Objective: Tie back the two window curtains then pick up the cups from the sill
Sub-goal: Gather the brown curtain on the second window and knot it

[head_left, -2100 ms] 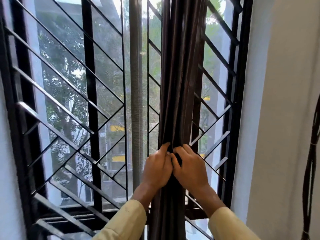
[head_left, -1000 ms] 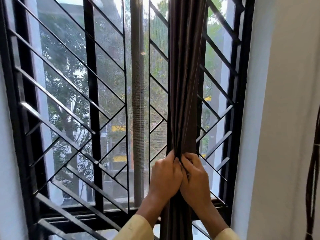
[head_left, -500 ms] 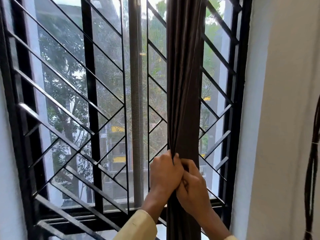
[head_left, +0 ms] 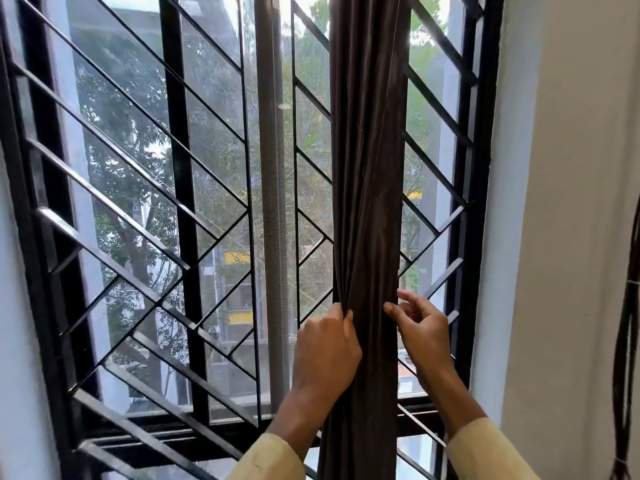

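Window grille (head_left: 178, 133) partly hidden behind bunched curtain (head_left: 367, 168).

Daylight floods toward you through the window (head_left: 207, 143), blown white near the top. The grille (head_left: 181, 202) and curtain (head_left: 367, 168) read dark against it. Your wide lens bows the left edge, and the trees (head_left: 138, 188) outside look soft and hazy.

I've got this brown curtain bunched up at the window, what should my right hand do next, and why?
Probably close the right hand round the right edge of the curtain. Only the left hand grips the gathered fabric. The right hand sits beside it with fingers loose, the thumb barely at the cloth, and no tie shows round the bundle yet.
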